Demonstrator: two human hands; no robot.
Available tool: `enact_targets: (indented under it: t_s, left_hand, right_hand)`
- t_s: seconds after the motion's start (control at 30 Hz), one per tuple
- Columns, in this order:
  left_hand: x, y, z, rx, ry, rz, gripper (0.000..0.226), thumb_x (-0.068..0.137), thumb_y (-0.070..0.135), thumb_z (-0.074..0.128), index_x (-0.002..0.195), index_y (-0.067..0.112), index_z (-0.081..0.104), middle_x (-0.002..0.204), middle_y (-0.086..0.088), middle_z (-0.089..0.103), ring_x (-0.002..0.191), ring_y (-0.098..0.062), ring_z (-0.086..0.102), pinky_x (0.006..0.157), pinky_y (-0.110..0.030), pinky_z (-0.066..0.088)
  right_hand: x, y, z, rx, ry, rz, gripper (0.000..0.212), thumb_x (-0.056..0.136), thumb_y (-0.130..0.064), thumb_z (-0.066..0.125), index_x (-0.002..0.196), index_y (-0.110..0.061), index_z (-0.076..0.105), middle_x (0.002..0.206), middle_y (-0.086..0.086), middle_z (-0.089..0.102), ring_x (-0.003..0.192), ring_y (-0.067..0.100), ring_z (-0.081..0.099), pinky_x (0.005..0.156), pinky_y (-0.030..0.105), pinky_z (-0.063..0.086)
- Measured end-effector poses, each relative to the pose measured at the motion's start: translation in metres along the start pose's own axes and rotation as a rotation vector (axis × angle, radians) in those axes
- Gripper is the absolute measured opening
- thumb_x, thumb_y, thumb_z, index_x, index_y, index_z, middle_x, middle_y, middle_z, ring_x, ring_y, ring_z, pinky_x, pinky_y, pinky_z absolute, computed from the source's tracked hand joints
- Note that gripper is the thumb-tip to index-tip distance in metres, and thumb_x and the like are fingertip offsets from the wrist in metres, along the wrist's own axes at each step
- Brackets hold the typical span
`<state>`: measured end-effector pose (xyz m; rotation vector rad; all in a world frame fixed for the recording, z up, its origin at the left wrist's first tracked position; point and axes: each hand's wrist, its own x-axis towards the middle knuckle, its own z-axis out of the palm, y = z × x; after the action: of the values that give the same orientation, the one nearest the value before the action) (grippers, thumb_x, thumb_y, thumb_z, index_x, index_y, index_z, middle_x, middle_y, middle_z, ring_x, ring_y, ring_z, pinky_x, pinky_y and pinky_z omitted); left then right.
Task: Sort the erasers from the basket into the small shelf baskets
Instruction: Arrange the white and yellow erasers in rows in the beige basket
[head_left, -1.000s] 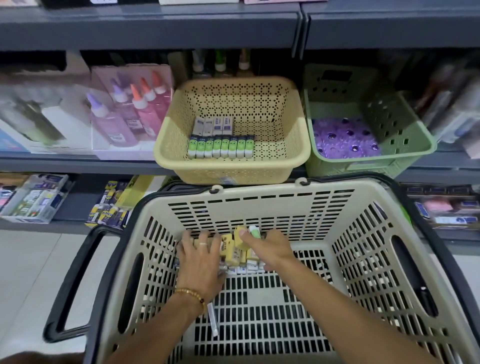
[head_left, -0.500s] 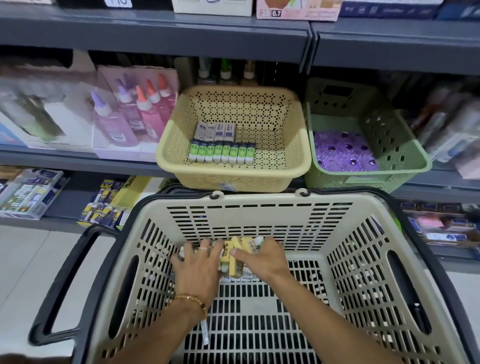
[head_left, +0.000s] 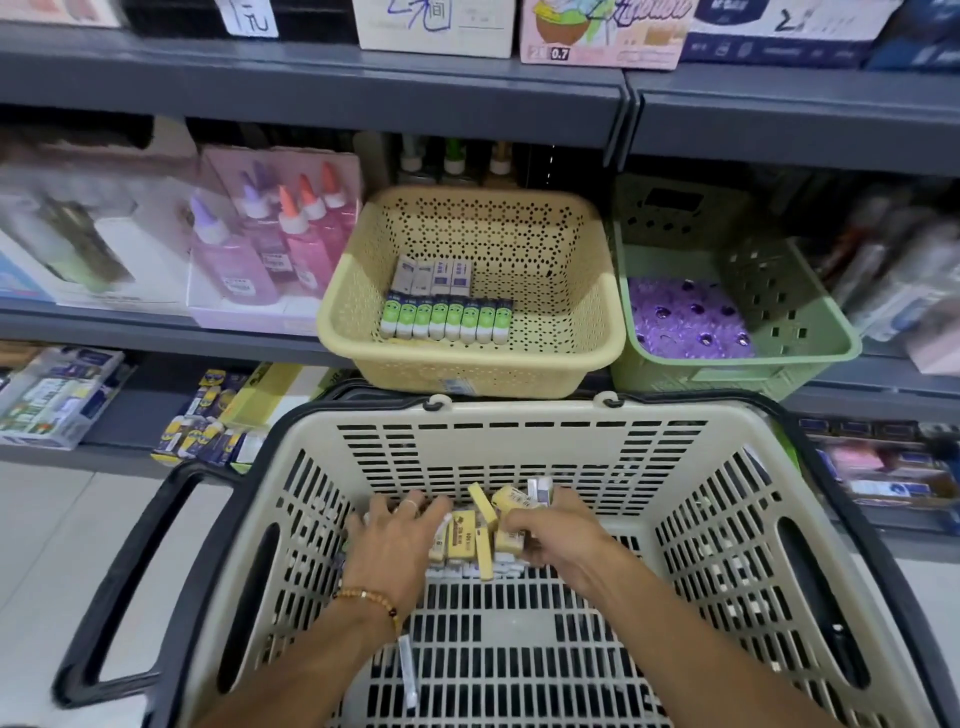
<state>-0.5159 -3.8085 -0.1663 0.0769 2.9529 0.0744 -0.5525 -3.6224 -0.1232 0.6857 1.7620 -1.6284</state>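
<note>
Between the left hand (head_left: 395, 545), fingers spread flat on the pile, and the right hand (head_left: 550, 535), curled around a few yellow erasers (head_left: 470, 540), lies the heap in the beige shopping basket (head_left: 519, 441); their red print is unreadable. Beyond both hands, the yellow shelf basket (head_left: 467, 364) holds green-labelled erasers (head_left: 447, 323), and a pink box (head_left: 597, 36) above shows "0.7".

yellow basket (head_left: 597, 332) right half free; shelf (head_left: 311, 88) overhangs.

Both hands are digging deeper now: the left hand (head_left: 392, 545) spreads flat over the loose pile of yellow rectangular erasers (head_left: 475, 535), while the right hand (head_left: 553, 535) curls round a fresh clump, lifting several askew.
</note>
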Motion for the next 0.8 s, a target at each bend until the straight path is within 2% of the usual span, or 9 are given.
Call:
enact_targets:
  t_s: [0.07, 0.17, 0.3, 0.4, 0.53, 0.63, 0.73, 0.77, 0.8]
  left_hand:
    - [0.001, -0.003, -0.003, -0.043, -0.026, 0.001, 0.074, 0.077, 0.004, 0.066, 0.130, 0.041, 0.030, 0.137, 0.004, 0.044, 0.122, -0.031, 0.038, 0.102, -0.055, 0.037]
    - [0.003, -0.007, -0.008, -0.057, -0.075, -0.017, 0.069, 0.078, 0.014, 0.072, 0.130, 0.038, 0.032, 0.138, 0.003, 0.043, 0.124, -0.034, 0.038, 0.102, -0.056, 0.039]
    - [0.007, -0.005, -0.015, -0.039, -0.132, -0.026, 0.064, 0.077, 0.010, 0.071, 0.126, 0.032, 0.037, 0.130, 0.000, 0.049, 0.122, -0.037, 0.044, 0.097, -0.053, 0.047]
    - [0.010, -0.010, -0.022, -0.109, -0.118, 0.017, 0.053, 0.077, 0.018, 0.073, 0.115, 0.034, 0.039, 0.121, 0.002, 0.051, 0.115, -0.031, 0.052, 0.090, -0.044, 0.052]
    - [0.005, -0.011, -0.027, -0.270, -0.067, 0.009, 0.048, 0.076, 0.009, 0.070, 0.094, 0.040, 0.039, 0.106, 0.006, 0.053, 0.091, -0.016, 0.058, 0.078, -0.033, 0.056]
    - [-0.003, -0.010, -0.039, -0.512, -0.073, -0.084, 0.046, 0.074, 0.005, 0.073, 0.092, 0.040, 0.048, 0.090, 0.011, 0.059, 0.076, -0.006, 0.061, 0.063, -0.023, 0.058]
    - [-0.012, -0.014, -0.058, -0.892, -0.065, -0.229, 0.040, 0.073, 0.004, 0.076, 0.092, 0.033, 0.056, 0.077, 0.003, 0.067, 0.052, -0.001, 0.058, 0.042, -0.021, 0.050]
    - [-0.016, -0.014, -0.067, -1.023, -0.080, -0.278, 0.043, 0.073, 0.002, 0.075, 0.097, 0.033, 0.057, 0.080, -0.001, 0.068, 0.050, -0.002, 0.057, 0.041, -0.022, 0.048]
    - [-0.020, -0.015, -0.075, -1.146, -0.102, -0.324, 0.050, 0.074, 0.000, 0.075, 0.107, 0.032, 0.057, 0.088, -0.004, 0.069, 0.057, -0.006, 0.060, 0.046, -0.023, 0.049]
  right_hand:
    - [-0.002, -0.001, -0.002, 0.044, -0.025, 0.005, 0.029, 0.082, 0.012, 0.065, 0.100, -0.004, 0.050, 0.103, 0.019, 0.070, 0.096, 0.033, 0.071, 0.076, 0.043, 0.061]
    - [-0.002, -0.003, -0.004, 0.073, -0.066, 0.008, 0.024, 0.085, 0.016, 0.059, 0.102, 0.000, 0.052, 0.104, 0.019, 0.070, 0.089, 0.027, 0.073, 0.068, 0.036, 0.061]
    - [-0.003, -0.004, -0.013, 0.024, -0.167, -0.016, 0.024, 0.089, 0.014, 0.055, 0.108, 0.000, 0.056, 0.105, 0.016, 0.073, 0.091, 0.025, 0.074, 0.072, 0.036, 0.060]
    - [-0.009, -0.009, -0.022, -0.028, -0.206, -0.043, 0.027, 0.089, 0.013, 0.056, 0.111, -0.001, 0.058, 0.108, 0.016, 0.071, 0.093, 0.025, 0.073, 0.080, 0.042, 0.060]
    - [-0.020, -0.016, -0.031, -0.006, -0.234, -0.098, 0.026, 0.089, 0.012, 0.057, 0.111, 0.000, 0.060, 0.110, 0.019, 0.070, 0.095, 0.027, 0.072, 0.082, 0.042, 0.060]
    - [-0.033, -0.024, -0.032, 0.073, -0.271, -0.141, 0.025, 0.089, 0.009, 0.060, 0.112, 0.000, 0.061, 0.104, 0.017, 0.073, 0.095, 0.029, 0.072, 0.079, 0.038, 0.060]
    - [-0.048, -0.035, -0.028, 0.018, -0.289, -0.226, 0.024, 0.088, 0.004, 0.064, 0.110, -0.008, 0.064, 0.096, 0.009, 0.076, 0.095, 0.026, 0.072, 0.083, 0.037, 0.059]
    - [-0.053, -0.040, -0.026, -0.014, -0.280, -0.257, 0.022, 0.089, 0.002, 0.065, 0.107, -0.010, 0.065, 0.095, 0.008, 0.077, 0.093, 0.025, 0.073, 0.083, 0.037, 0.059]
    - [-0.058, -0.045, -0.023, -0.040, -0.264, -0.288, 0.020, 0.089, 0.000, 0.065, 0.105, -0.012, 0.067, 0.094, 0.007, 0.077, 0.092, 0.025, 0.072, 0.083, 0.036, 0.058]
